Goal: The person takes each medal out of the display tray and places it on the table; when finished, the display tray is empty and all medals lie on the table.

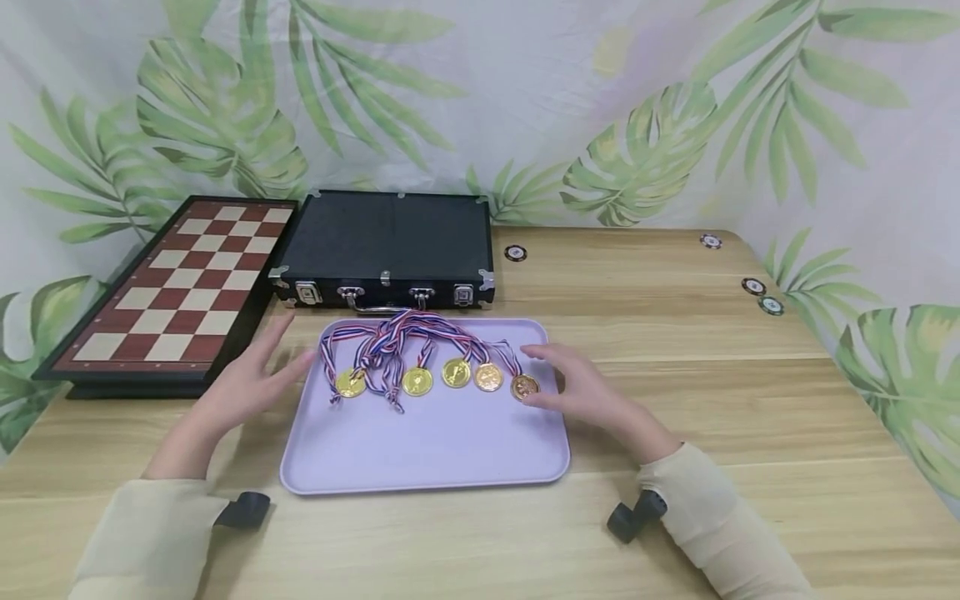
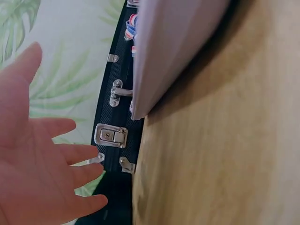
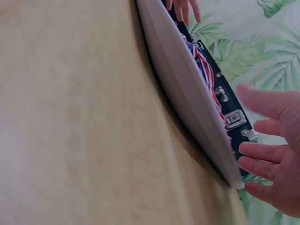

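- Here's my left hand (image 1: 247, 383), fingers spread, thumb up, holding nothing, just left of the lavender tray (image 1: 420, 450)!
- And over on the other side, my right hand (image 1: 581, 387), thumb apart from the fingers, at the tray's right edge; whether it touches, I can't tell.
- Between my hands, on the tray's far half, five medals in a row, with striped ribbons (image 1: 405, 333) in a tangle; the darkest medal (image 1: 525, 387) sits right by my right fingertips.
- Beyond both hands, the black case (image 1: 390, 237), lid down!
- Ahead and left of my left hand, the chequered board (image 1: 183, 287).
- Far ahead and right of my right hand, three poker chips (image 1: 753, 287).
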The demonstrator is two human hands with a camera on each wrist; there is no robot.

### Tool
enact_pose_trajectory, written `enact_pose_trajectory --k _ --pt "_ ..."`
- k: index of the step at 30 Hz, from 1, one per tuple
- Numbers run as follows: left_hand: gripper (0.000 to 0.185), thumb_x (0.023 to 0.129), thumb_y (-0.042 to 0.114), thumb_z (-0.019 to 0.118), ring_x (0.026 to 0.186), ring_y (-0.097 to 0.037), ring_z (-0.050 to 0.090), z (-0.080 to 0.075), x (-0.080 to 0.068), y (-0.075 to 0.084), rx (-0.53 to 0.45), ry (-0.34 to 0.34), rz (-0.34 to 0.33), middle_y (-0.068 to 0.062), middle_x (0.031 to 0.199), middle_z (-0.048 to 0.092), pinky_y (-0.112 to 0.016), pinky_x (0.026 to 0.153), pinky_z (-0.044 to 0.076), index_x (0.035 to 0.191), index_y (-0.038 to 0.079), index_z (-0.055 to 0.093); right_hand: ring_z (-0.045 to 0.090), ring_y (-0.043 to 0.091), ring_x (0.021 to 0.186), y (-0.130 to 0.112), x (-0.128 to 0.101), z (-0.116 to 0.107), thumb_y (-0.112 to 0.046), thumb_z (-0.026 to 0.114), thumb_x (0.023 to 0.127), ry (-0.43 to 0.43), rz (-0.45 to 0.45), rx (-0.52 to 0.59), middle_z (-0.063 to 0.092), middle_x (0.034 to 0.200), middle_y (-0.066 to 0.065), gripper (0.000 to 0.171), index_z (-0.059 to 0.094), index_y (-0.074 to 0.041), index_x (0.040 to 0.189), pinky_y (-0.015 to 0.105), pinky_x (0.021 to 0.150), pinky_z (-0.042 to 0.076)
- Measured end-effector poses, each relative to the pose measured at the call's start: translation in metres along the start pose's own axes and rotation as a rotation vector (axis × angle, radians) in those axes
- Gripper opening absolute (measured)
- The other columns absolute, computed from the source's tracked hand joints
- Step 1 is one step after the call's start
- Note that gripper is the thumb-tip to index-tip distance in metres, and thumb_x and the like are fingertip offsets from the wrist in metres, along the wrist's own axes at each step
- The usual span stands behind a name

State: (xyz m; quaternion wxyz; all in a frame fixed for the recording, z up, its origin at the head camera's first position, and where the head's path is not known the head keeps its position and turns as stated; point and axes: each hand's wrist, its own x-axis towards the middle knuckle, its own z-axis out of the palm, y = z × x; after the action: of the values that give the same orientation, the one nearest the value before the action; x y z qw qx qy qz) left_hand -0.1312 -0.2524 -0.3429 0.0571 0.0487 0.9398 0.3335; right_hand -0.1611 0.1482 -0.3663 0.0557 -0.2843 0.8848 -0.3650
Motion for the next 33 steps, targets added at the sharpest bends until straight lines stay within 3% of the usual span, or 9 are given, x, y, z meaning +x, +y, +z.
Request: enact_pose_trajectory --k 4,10,15,18,22,28,33 --pt "0.072 0.088 0.044 0.042 0.12 -0.047 0.015 0.006 0.001 -0.012 -0.056 -0.017 -0.021 -0.028 0.137 0.01 -0.061 0.089 0.017 0.14 0.016 0.001 0.041 0.027 0.111 0.007 0.0 0.006 -0.02 0.071 0.071 -0.019 -0.06 -0.04 0.047 0.12 0.015 0.06 0.046 -0.001 0.122 0.039 0.094 0.028" --pt "0.066 0.089 0.035 0.044 0.12 -0.044 0.021 0.02 0.006 -0.029 -0.113 0.085 0.076 -0.03 0.133 0.022 -0.054 0.094 0.016 0.138 0.005 0.012 0.042 0.027 0.105 0.017 0.004 0.016 -0.018 0.07 0.071 0.011 -0.108 -0.111 0.049 0.113 0.015 0.052 0.051 -0.001 0.117 0.04 0.091 0.031" --pt "0.058 0.087 0.03 0.049 0.121 -0.044 0.017 0.03 0.009 -0.041 -0.004 0.182 0.162 -0.03 0.129 0.03 -0.056 0.095 0.004 0.132 -0.001 0.029 0.041 0.024 0.099 0.021 0.008 0.019 -0.015 0.07 0.071 0.033 -0.134 -0.174 0.049 0.107 0.011 0.047 0.055 -0.004 0.114 0.037 0.086 0.033" --pt "0.056 0.085 0.031 0.051 0.122 -0.043 0.014 0.035 0.008 -0.044 0.076 0.202 0.171 -0.029 0.129 0.03 -0.056 0.094 0.0 0.129 0.001 0.035 0.04 0.024 0.095 0.019 0.009 0.019 -0.014 0.068 0.072 0.017 -0.155 -0.212 0.048 0.102 0.01 0.045 0.056 -0.005 0.114 0.036 0.083 0.033" --pt "0.054 0.086 0.035 0.048 0.123 -0.042 0.012 0.037 0.008 -0.043 0.136 0.19 0.159 -0.028 0.132 0.026 -0.056 0.095 -0.001 0.129 0.005 0.038 0.04 0.023 0.092 0.015 0.011 0.015 -0.014 0.067 0.073 -0.02 -0.145 -0.258 0.047 0.099 0.009 0.041 0.057 -0.006 0.112 0.035 0.081 0.032" --pt "0.052 0.087 0.037 0.046 0.124 -0.042 0.01 0.037 0.008 -0.041 0.157 0.167 0.149 -0.027 0.133 0.024 -0.056 0.094 -0.002 0.13 0.008 0.038 0.04 0.021 0.088 0.012 0.013 0.013 -0.017 0.068 0.072 -0.065 -0.111 -0.314 0.047 0.096 0.008 0.039 0.056 -0.005 0.107 0.034 0.079 0.033" --pt "0.052 0.087 0.037 0.045 0.124 -0.041 0.009 0.037 0.006 -0.041 0.163 0.167 0.143 -0.027 0.133 0.024 -0.055 0.095 -0.003 0.131 0.01 0.037 0.037 0.021 0.087 0.005 0.018 0.011 -0.021 0.069 0.072 -0.154 -0.057 -0.328 0.042 0.092 0.005 0.04 0.049 -0.005 0.103 0.034 0.079 0.032"
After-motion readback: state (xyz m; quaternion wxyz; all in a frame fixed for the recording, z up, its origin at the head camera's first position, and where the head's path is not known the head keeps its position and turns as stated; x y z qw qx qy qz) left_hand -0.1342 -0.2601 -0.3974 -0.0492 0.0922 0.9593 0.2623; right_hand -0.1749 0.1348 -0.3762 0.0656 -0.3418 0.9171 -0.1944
